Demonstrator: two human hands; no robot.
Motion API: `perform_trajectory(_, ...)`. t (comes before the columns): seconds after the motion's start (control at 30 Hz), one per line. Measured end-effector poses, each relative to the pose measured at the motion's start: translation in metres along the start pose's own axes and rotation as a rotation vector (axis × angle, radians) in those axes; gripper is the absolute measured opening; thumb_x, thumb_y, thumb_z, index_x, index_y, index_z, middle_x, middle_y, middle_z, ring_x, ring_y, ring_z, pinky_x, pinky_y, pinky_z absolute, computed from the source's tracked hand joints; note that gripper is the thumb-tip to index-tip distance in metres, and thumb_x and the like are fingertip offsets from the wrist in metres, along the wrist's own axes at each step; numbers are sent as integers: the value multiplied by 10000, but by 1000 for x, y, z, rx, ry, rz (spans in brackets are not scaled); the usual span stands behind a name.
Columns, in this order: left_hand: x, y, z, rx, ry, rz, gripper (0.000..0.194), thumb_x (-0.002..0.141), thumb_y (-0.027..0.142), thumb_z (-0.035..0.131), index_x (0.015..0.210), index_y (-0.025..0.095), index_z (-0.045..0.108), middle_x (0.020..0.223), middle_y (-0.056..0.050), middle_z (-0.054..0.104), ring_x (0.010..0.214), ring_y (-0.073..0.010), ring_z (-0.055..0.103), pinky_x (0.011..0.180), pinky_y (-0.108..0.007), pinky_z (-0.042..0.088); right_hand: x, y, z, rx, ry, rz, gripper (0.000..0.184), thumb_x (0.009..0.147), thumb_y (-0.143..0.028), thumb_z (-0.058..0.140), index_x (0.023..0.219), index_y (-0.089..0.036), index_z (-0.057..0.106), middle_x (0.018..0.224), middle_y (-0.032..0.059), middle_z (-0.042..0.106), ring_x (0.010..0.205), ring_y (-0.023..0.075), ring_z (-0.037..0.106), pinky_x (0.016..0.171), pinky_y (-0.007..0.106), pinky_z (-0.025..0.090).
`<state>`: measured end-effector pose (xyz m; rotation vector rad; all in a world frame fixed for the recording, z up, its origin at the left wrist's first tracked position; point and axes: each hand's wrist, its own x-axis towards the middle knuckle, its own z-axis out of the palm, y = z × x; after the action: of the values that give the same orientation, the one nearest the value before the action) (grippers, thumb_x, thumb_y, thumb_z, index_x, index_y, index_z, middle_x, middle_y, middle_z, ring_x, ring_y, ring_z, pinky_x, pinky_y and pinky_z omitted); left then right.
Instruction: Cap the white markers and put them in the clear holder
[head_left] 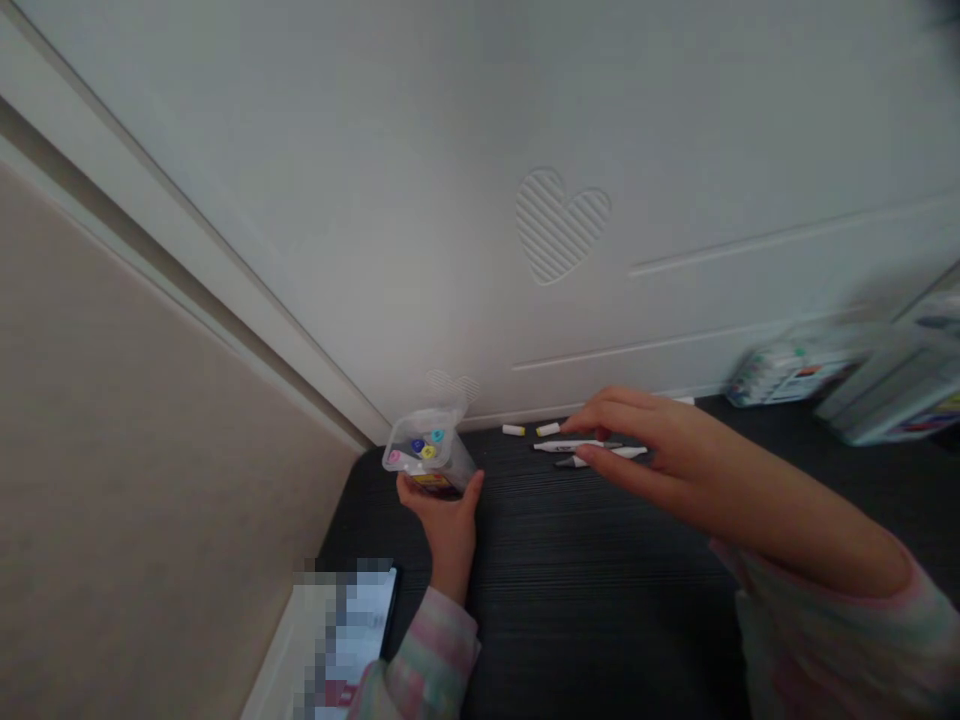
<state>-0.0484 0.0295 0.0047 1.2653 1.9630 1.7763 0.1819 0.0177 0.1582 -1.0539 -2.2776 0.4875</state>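
My left hand (444, 515) is wrapped round a clear plastic marker box (429, 455) on the dark desk (570, 590). The box tilts toward me and holds several markers with coloured caps. My right hand (645, 445) reaches over two white markers (581, 446) that lie on the desk near the back wall. Its fingers are stretched out, with thumb and forefinger on either side of the markers, close to them. Two loose caps (529, 430) with yellow ends lie just behind.
A white panel with an embossed heart (561, 225) stands behind the desk. Blurred plastic cases of markers (847, 380) sit at the far right. A phone or tablet (352, 630) lies at the desk's front left, by a beige wall.
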Motion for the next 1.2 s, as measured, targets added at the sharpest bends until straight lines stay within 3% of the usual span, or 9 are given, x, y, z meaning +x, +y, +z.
perform_trajectory(0.17, -6, 1, -12, 35, 124, 206, 861, 598, 262, 721, 1219, 217, 126, 1280, -151, 205, 1261, -286, 236, 1045, -495, 204, -1, 2, -6, -9, 52, 17, 175, 855, -213, 460, 958, -169, 595, 909, 56, 591, 844, 149, 551, 774, 291, 435)
perform_trajectory(0.27, -17, 3, -20, 170, 178, 653, 871, 607, 181, 712, 1256, 243, 134, 1272, -126, 228, 1235, -273, 264, 1011, -490, 256, -2, 9, -10, -2, 178, 76, 170, 849, -239, 470, 916, -165, 607, 862, 45, 611, 790, 145, 568, 714, 272, 446)
perform_trajectory(0.33, -26, 7, -21, 237, 117, 858, 838, 654, 116, 664, 1293, 228, 134, 1281, -135, 260, 1215, -254, 306, 979, -449, 319, -3, 14, -12, -10, 298, 112, 166, 835, -259, 491, 891, -169, 618, 844, 36, 626, 777, 146, 580, 666, 253, 449)
perform_trajectory(0.4, -35, 12, -17, 291, -105, 944, 714, 723, 112, 590, 1303, 198, 184, 1266, -140, 340, 1203, -243, 345, 965, -421, 354, -4, 17, -15, -28, 399, 132, 162, 826, -271, 505, 872, -173, 625, 820, 28, 637, 754, 144, 586, 602, 232, 441)
perform_trajectory(0.53, -43, 19, -4, 554, -594, 886, 537, 835, 270, 449, 1321, 137, 263, 1294, -143, 445, 1242, -267, 350, 991, -456, 344, -9, 13, -18, -65, 569, 151, 141, 818, -271, 521, 862, -192, 629, 763, 9, 637, 677, 132, 577, 544, 222, 414)
perform_trajectory(0.7, -41, 19, 3, 700, -819, 734, 605, 869, 430, 318, 1348, 65, 259, 1391, -140, 350, 1298, -265, 278, 1038, -481, 293, -15, -2, -11, 58, 756, 107, 111, 807, -245, 546, 882, -223, 625, 794, -1, 623, 721, 134, 573, 630, 245, 426)
perform_trajectory(0.9, -43, 26, 2, 680, -878, 634, 571, 862, 440, 322, 1306, 85, 370, 1370, -106, 388, 1283, -252, 312, 1062, -473, 261, -24, -23, 3, 330, 1042, -38, 141, 808, -192, 542, 920, -230, 619, 811, 13, 589, 722, 142, 547, 623, 268, 409)
perform_trajectory(1.0, -43, 27, 3, 664, -869, 608, 504, 855, 385, 360, 1244, 80, 459, 1312, -125, 465, 1243, -252, 381, 1047, -457, 298, -27, -20, -3, 270, 1071, -90, 129, 801, -193, 546, 902, -220, 622, 786, 15, 583, 705, 147, 542, 625, 281, 407)
perform_trajectory(1.2, -41, 19, 5, 594, -766, 669, 411, 833, 316, 418, 1141, 75, 544, 1206, -159, 558, 1161, -271, 476, 982, -461, 383, -29, 47, -21, -219, 957, 155, 175, 853, -277, 447, 936, -182, 568, 834, 37, 587, 759, 159, 556, 690, 307, 436)
